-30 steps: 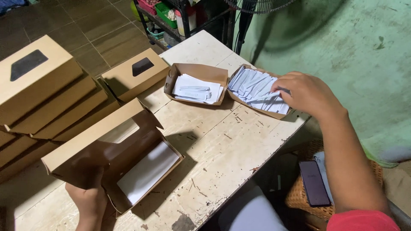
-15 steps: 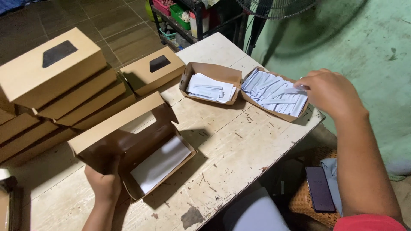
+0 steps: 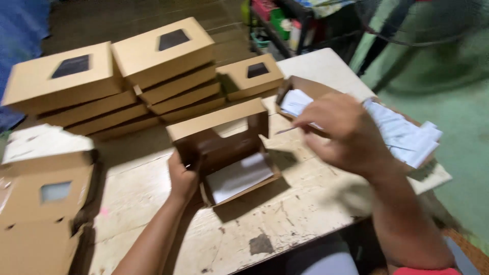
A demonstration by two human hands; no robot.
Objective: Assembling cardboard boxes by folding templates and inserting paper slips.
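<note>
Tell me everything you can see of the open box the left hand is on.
The open box is brown cardboard with a hinged lid standing raised, a window cut-out showing in the lid. A white sheet lies flat on its floor. It sits on the worn white table, in front of stacked closed boxes. The left hand grips its left side wall; the right hand hovers to its right, not touching it.

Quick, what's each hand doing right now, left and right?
Left hand: closed on the side of the open cardboard box.
Right hand: fingers curled over the paper slips; too blurred to tell if it grips one.
</note>
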